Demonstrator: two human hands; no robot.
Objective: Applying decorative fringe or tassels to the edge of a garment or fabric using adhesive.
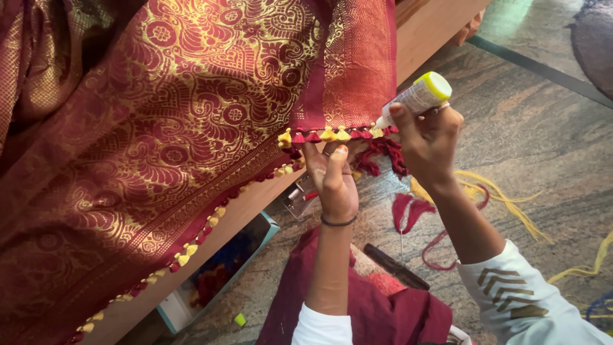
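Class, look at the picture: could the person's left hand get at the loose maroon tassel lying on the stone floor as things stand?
Probably not at once: the left hand is raised, holding the fabric's tasselled edge. The maroon tassel lies uncovered just below, so letting go would free the way.

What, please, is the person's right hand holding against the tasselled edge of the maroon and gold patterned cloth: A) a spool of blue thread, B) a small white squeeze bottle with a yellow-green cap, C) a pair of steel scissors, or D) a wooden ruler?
B: the right hand grips a small white squeeze bottle with a yellow-green cap, nozzle at the cloth's tasselled edge.
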